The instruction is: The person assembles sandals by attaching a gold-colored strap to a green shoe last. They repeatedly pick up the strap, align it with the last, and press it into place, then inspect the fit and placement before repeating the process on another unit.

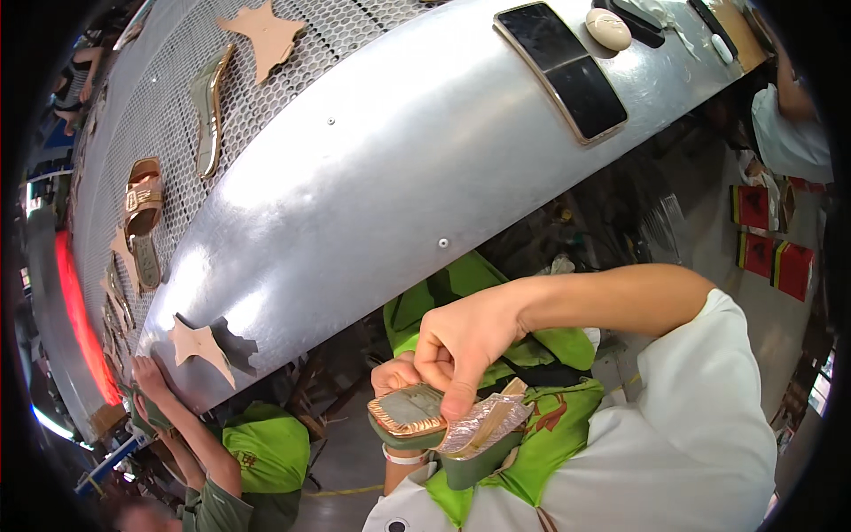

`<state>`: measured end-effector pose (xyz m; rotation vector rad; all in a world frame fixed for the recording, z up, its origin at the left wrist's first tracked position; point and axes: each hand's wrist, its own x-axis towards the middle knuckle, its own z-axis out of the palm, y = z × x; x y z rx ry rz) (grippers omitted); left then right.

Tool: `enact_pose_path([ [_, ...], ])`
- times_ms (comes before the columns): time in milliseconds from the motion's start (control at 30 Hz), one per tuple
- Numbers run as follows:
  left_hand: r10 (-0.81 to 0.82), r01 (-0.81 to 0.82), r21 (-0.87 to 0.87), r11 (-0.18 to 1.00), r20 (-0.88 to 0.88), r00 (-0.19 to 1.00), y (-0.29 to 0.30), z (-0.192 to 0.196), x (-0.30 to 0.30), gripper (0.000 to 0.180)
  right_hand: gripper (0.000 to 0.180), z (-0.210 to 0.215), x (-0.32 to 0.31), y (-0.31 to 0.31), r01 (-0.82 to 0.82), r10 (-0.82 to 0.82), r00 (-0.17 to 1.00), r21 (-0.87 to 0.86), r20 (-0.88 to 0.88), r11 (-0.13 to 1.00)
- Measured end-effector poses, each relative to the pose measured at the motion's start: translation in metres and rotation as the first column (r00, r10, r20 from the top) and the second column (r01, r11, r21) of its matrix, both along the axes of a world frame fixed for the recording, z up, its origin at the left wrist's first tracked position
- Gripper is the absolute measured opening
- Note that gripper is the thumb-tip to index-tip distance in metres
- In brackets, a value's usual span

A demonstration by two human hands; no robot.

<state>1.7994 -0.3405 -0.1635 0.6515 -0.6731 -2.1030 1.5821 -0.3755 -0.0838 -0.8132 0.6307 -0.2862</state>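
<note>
A heeled sandal [409, 410] with a green sole and heel and shiny gold upper material is held over my lap. My left hand [393, 376] grips it from the far left side, its fingers partly hidden behind the shoe; a white band circles that wrist. Reaching in from the right, my right hand [470, 346] has its fingers curled and its thumb pressed down on the sandal, between the gold-edged insole and the crinkled gold upper. Whether anything small sits under those fingertips cannot be seen. My green apron [558, 426] lies beneath.
Beyond my hands runs a metal table edge [381, 204] with a phone [567, 75] and an egg-shaped object [608, 29]. A mesh conveyor [168, 97] carries a sandal [144, 197] and several cut pieces. A tan cutout [199, 346] lies near a co-worker's hand [151, 381].
</note>
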Motion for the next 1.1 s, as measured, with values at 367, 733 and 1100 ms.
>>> enact_pose_path([
  [367, 0.061, -0.037, 0.109, 0.993, -0.222, 0.973, -0.012, 0.019, -0.002, 0.015, 0.032, 0.066, 0.009, 0.046, 0.158, -0.630, 0.761, -0.897, -0.157, 0.414],
  [733, 0.092, 0.008, -0.196, 0.981, 0.494, 0.865, -0.030, 0.082, 0.010, 0.014, 0.037, 0.020, -0.013, 0.050, 0.501, -0.729, 0.682, -0.695, -0.050, 0.516],
  [1100, 0.369, 0.057, -0.620, 0.782, 0.535, 0.760, -0.030, 0.100, 0.010, 0.011, 0.058, 0.024, 0.019, 0.038, 0.467, -0.863, 0.489, -0.798, -0.125, 0.380],
])
